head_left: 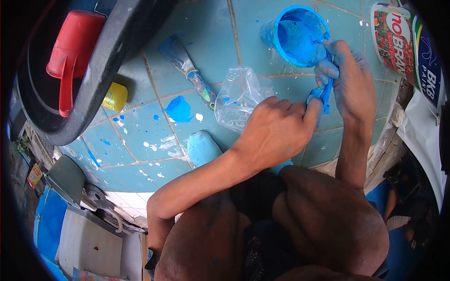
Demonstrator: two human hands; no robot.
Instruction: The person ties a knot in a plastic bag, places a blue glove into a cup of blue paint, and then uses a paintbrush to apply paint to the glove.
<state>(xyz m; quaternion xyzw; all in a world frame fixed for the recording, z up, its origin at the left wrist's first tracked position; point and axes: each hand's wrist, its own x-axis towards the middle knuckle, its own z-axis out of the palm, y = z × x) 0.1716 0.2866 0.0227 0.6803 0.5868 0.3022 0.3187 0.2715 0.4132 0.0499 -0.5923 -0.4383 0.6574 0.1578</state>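
At the upper right a cup point(300, 35) coated with blue paint lies tipped toward the camera on the tiled surface point(197, 145). My right hand point(344, 75), its fingers stained blue, is beside the cup's rim, closed on a blue, paint-covered thing point(326, 96) that looks like a limp strip or bag. Just below, my left hand point(281, 126) pinches the lower part of the same blue thing. A clear plastic bag point(241, 96) lies crumpled left of my hands. Next to it is a paint-smeared scraper point(190, 70).
A black basin point(75, 129) holding a red dipper point(77, 42) leans in at the upper left, beside a yellow container point(115, 97). Blue paint point(179, 109) is spilled on the tiles. Printed paint packaging point(398, 42) stands at the right edge.
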